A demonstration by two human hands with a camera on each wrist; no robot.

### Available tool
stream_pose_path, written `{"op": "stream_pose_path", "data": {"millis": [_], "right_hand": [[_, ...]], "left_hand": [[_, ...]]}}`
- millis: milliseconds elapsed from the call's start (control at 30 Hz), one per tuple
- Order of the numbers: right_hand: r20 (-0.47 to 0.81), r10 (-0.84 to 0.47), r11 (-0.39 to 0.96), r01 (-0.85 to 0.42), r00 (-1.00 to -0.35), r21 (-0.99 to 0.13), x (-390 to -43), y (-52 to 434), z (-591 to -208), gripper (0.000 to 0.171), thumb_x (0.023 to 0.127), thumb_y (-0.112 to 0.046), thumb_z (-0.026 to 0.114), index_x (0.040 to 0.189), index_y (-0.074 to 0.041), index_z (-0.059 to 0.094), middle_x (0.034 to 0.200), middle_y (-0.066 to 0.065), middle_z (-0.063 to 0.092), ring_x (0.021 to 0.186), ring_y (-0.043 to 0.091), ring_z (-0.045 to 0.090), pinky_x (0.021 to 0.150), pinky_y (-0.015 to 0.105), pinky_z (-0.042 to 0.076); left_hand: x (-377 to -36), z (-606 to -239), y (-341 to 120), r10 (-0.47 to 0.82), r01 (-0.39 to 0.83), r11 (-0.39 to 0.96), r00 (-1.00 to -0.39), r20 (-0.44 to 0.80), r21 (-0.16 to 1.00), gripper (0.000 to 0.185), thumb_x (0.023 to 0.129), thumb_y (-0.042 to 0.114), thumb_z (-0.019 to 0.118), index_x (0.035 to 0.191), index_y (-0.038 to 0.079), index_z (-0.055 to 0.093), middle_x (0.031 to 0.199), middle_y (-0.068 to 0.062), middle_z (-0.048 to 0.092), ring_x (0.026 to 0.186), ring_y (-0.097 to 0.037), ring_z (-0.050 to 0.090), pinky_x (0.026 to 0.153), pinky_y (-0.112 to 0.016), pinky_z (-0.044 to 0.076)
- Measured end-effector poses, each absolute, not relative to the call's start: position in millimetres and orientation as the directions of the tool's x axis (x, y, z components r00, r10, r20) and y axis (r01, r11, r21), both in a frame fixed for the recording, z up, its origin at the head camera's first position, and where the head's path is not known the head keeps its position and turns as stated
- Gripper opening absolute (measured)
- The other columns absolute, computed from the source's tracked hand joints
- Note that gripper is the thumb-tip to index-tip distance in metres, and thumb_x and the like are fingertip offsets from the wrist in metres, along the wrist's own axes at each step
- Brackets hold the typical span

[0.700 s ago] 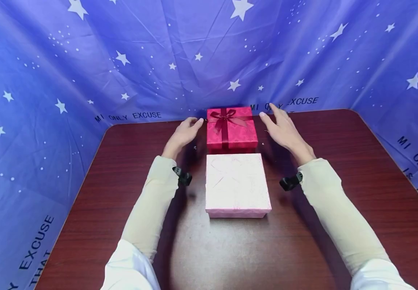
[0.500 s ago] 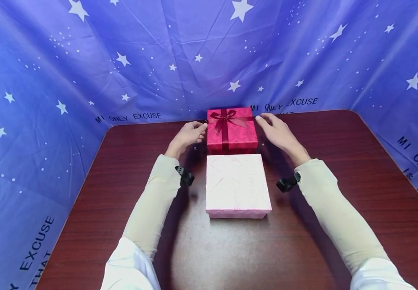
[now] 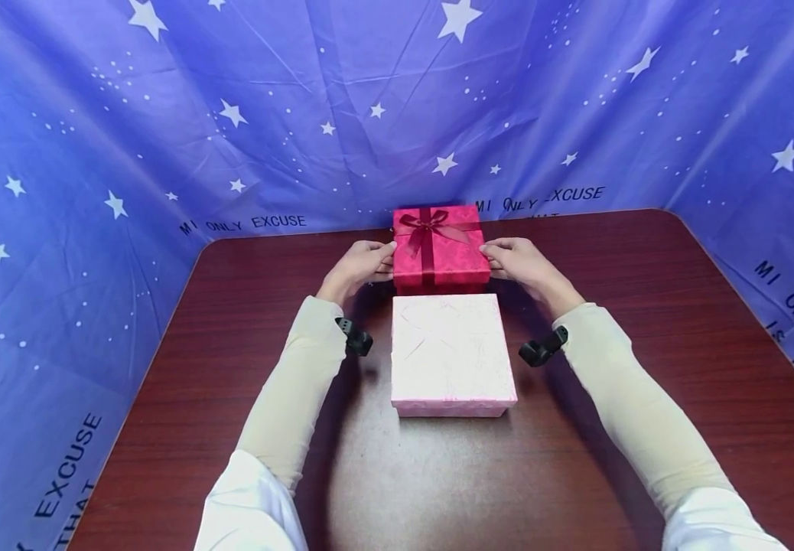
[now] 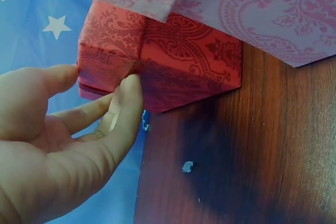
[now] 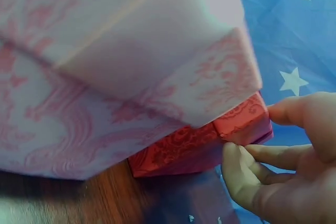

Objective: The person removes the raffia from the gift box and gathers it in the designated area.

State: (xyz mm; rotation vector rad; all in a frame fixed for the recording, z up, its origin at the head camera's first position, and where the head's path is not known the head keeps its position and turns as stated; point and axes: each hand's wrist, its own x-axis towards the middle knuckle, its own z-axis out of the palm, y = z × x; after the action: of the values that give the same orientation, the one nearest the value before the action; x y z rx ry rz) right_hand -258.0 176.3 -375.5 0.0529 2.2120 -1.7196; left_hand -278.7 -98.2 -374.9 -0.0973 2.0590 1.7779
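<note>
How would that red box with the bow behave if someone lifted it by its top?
The red box would probably stay stiff: its faces look flat and its corners crisp. Its lid overhangs the base, so the lid might come away alone. The ribbon bow looks soft and would likely flop or crush if pressed.

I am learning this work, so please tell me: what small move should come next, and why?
Probably lift the red lid gently upward: the left hand and right hand pinch its opposite sides, and it sits on the red box.
</note>
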Motion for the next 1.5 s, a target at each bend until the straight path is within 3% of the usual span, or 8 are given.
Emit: {"op": "stream_pose_path", "data": {"millis": [100, 200, 400, 567, 1000, 1300, 1367, 1500], "right_hand": [[-0.329, -0.207, 0.223, 0.283, -0.921, -0.933, -259, 178, -375, 0.053, 0.100, -0.022, 0.047, 0.141, 0.009, 0.034, 0.136, 0.022, 0.044, 0.117, 0.019, 0.055, 0.104, 0.036, 0.045], [-0.354, -0.222, 0.197, 0.314, -0.908, -0.929, -259, 179, -374, 0.056, 0.100, -0.024, 0.048, 0.142, 0.009, 0.032, 0.143, 0.022, 0.038, 0.124, 0.023, 0.048, 0.110, 0.041, 0.038], [-0.339, -0.209, 0.185, 0.303, -0.917, -0.935, -258, 181, -371, 0.052, 0.098, -0.025, 0.052, 0.138, 0.007, 0.039, 0.116, 0.005, 0.052, 0.092, 0.005, 0.058, 0.094, 0.027, 0.050], [-0.310, -0.200, 0.161, 0.281, -0.929, -0.946, -256, 181, -366, 0.049, 0.098, -0.023, 0.053, 0.134, 0.007, 0.042, 0.098, -0.004, 0.055, 0.084, 0.003, 0.056, 0.079, 0.018, 0.052], [-0.281, -0.188, 0.098, 0.266, -0.941, -0.959, -257, 178, -354, 0.037, 0.097, -0.020, 0.054, 0.124, 0.005, 0.049, 0.083, -0.007, 0.062, 0.078, 0.002, 0.061, 0.074, 0.019, 0.054], [-0.233, -0.164, 0.114, 0.217, -0.958, -0.970, -256, 178, -341, 0.047, 0.097, -0.021, 0.054, 0.133, 0.008, 0.043, 0.096, -0.006, 0.058, 0.082, 0.003, 0.059, 0.076, 0.018, 0.054], [-0.229, -0.164, 0.106, 0.214, -0.960, -0.971, -255, 177, -339, 0.046, 0.097, -0.021, 0.054, 0.132, 0.007, 0.043, 0.095, -0.007, 0.058, 0.081, 0.003, 0.059, 0.077, 0.018, 0.053], [-0.206, -0.155, 0.091, 0.194, -0.966, -0.977, -253, 176, -335, 0.046, 0.098, -0.027, 0.053, 0.130, 0.006, 0.045, 0.089, -0.007, 0.061, 0.081, 0.003, 0.061, 0.079, 0.020, 0.054]], "left_hand": [[-279, -376, -99, 0.228, -0.324, 0.166, -0.906, -0.356, 0.931, 0.042, 0.101, 0.023, 0.048, 0.129, -0.009, 0.048, 0.097, -0.012, 0.058, 0.072, -0.011, 0.059, 0.079, -0.028, 0.057], [-279, -376, -101, 0.237, -0.328, 0.156, -0.903, -0.358, 0.932, 0.041, 0.101, 0.022, 0.048, 0.129, -0.007, 0.049, 0.097, -0.011, 0.058, 0.072, -0.011, 0.060, 0.084, -0.030, 0.057], [-281, -376, -101, 0.242, -0.322, 0.144, -0.905, -0.349, 0.936, 0.039, 0.100, 0.022, 0.050, 0.127, -0.007, 0.050, 0.095, -0.010, 0.058, 0.072, -0.012, 0.060, 0.083, -0.030, 0.057], [-281, -372, -101, 0.238, -0.316, 0.149, -0.908, -0.345, 0.937, 0.040, 0.101, 0.021, 0.049, 0.127, -0.008, 0.050, 0.093, -0.010, 0.057, 0.071, -0.011, 0.059, 0.079, -0.027, 0.057], [-280, -360, -102, 0.247, -0.299, 0.135, -0.913, -0.325, 0.945, 0.039, 0.101, 0.021, 0.047, 0.126, -0.009, 0.049, 0.088, -0.007, 0.056, 0.071, -0.010, 0.060, 0.081, -0.029, 0.056], [-281, -348, -103, 0.238, -0.265, 0.109, -0.929, -0.284, 0.958, 0.035, 0.100, 0.021, 0.049, 0.123, -0.006, 0.052, 0.083, -0.004, 0.055, 0.067, -0.009, 0.057, 0.068, -0.020, 0.054], [-281, -345, -104, 0.235, -0.260, 0.110, -0.931, -0.280, 0.959, 0.035, 0.100, 0.021, 0.050, 0.123, -0.005, 0.052, 0.084, -0.003, 0.056, 0.068, -0.009, 0.058, 0.070, -0.022, 0.055], [-278, -338, -104, 0.227, -0.260, 0.112, -0.933, -0.280, 0.959, 0.035, 0.099, 0.022, 0.051, 0.124, -0.002, 0.052, 0.086, -0.003, 0.058, 0.070, -0.009, 0.059, 0.088, -0.035, 0.054]]}}
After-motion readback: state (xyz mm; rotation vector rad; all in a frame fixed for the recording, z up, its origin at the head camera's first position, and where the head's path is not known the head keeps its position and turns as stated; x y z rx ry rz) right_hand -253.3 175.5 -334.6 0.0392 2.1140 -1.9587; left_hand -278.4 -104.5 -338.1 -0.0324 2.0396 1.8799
